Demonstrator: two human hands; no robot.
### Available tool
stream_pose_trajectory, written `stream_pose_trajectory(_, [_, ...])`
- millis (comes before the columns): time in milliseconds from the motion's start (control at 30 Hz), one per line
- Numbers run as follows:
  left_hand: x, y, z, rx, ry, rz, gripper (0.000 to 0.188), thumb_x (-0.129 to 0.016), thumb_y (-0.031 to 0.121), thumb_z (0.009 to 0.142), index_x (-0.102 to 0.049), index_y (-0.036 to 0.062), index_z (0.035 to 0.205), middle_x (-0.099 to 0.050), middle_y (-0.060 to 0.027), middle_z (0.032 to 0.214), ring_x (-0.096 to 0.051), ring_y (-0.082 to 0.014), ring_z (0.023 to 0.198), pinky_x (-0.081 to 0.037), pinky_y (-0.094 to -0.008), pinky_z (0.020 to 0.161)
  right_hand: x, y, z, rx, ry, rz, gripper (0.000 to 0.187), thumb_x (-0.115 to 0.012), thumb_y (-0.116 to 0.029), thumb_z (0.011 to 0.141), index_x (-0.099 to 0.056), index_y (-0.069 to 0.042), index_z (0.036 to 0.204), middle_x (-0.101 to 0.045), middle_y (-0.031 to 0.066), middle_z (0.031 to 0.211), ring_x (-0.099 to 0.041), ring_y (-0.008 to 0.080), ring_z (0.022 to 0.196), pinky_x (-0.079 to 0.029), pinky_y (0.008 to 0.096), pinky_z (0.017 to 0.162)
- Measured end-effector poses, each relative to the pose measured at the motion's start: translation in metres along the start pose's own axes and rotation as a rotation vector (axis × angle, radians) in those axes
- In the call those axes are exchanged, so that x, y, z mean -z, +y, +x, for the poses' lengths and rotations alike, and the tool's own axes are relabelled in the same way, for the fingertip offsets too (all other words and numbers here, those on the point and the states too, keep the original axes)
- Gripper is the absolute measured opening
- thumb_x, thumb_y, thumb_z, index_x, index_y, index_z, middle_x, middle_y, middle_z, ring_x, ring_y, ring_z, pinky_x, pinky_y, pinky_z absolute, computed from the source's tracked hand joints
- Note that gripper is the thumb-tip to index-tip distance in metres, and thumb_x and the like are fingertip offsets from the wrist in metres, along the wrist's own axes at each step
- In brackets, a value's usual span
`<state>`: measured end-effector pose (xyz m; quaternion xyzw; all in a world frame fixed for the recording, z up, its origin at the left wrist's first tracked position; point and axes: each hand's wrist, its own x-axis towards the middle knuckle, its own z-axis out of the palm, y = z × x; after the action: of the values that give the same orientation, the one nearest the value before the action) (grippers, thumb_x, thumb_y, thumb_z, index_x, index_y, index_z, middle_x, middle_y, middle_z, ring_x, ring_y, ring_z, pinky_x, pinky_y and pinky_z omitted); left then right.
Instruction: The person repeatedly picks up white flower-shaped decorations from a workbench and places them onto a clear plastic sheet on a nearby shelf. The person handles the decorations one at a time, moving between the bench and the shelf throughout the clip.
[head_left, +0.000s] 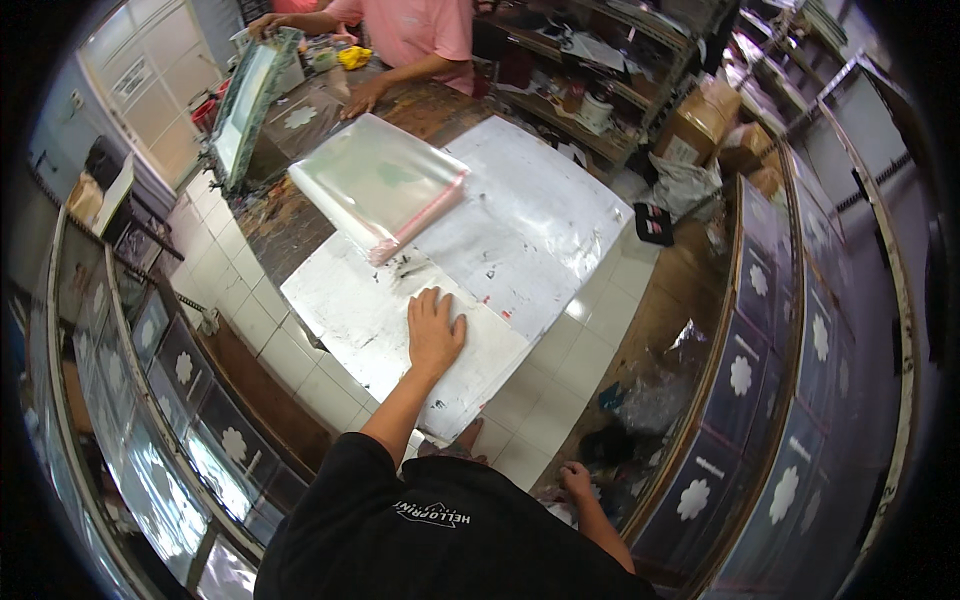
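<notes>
My left hand (434, 332) lies flat, fingers stretched out, on a smudged white sheet (350, 305) at the near end of the work table. Beyond its fingertips sits a stack of clear plastic sheets or bags (380, 180) with a pinkish edge. A larger pale grey sheet (530, 210) covers the table's right part, under the stack's edge. Away from the table, my right hand (577, 482) hangs low by my side; its fingers are too small and partly hidden to read.
Across the table a person in a pink shirt (425, 35) holds up a green-edged frame (250, 105), beside a dark sheet with a white flower shape (300, 117). Racks of flower-printed sheets stand on the left (235, 445) and right (740, 376). Cardboard boxes (700, 120) and shelves (570, 130) are behind.
</notes>
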<state>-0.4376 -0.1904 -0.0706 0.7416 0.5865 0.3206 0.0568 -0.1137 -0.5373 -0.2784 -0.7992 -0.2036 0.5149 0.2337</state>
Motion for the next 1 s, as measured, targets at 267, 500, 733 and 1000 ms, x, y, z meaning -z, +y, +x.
stream_pose_trajectory(267, [-0.001, -0.009, -0.002, 0.008, 0.033, -0.119, 0.044, -0.067, 0.026, 0.085, -0.061, 0.0023, 0.121, -0.052, -0.0184, 0.134, -0.043, -0.0362, 0.131, -0.023, -0.0538, 0.117, 0.016, -0.071, 0.076, 0.241, 0.114, 0.032, 0.035, -0.061, -0.013, 0.089, -0.062, 0.006, 0.119, -0.069, 0.0179, 0.106, -0.07, 0.0259, 0.086, -0.055, 0.0351, 0.074])
stream_pose_trajectory(500, [0.025, -0.037, 0.015, 0.113, 0.217, -0.438, 0.049, -0.071, 0.012, 0.081, -0.057, 0.0014, 0.127, -0.053, -0.0205, 0.133, -0.046, -0.0372, 0.128, -0.034, -0.0475, 0.111, -0.03, -0.062, 0.026, 0.047, -0.097, 0.0, 0.04, -0.063, -0.015, 0.092, -0.06, 0.006, 0.126, -0.069, 0.02, 0.105, -0.072, 0.026, 0.084, -0.056, 0.0354, 0.073])
stream_pose_trajectory(733, [0.097, -0.096, 0.133, -0.057, 0.382, 0.295, 0.088, -0.079, 0.02, 0.075, -0.035, 0.0047, 0.15, -0.027, -0.0274, 0.153, -0.028, -0.0456, 0.141, -0.027, -0.0554, 0.115, -0.027, -0.027, -0.001, 0.094, -0.069, -0.258, 0.041, -0.063, -0.014, 0.09, -0.06, 0.007, 0.125, -0.07, 0.0201, 0.101, -0.071, 0.0271, 0.088, -0.056, 0.037, 0.074])
stream_pose_trajectory(1000, [0.063, -0.154, 0.184, -0.279, -0.219, 0.433, 0.044, -0.068, 0.013, 0.082, -0.058, 0.0102, 0.125, -0.059, -0.0127, 0.127, -0.053, -0.0312, 0.122, -0.034, -0.0509, 0.11, -0.007, -0.006, 0.025, -0.133, 0.079, 0.109, 0.041, -0.063, -0.015, 0.087, -0.061, 0.007, 0.122, -0.07, 0.0181, 0.098, -0.07, 0.0235, 0.078, -0.055, 0.034, 0.066])
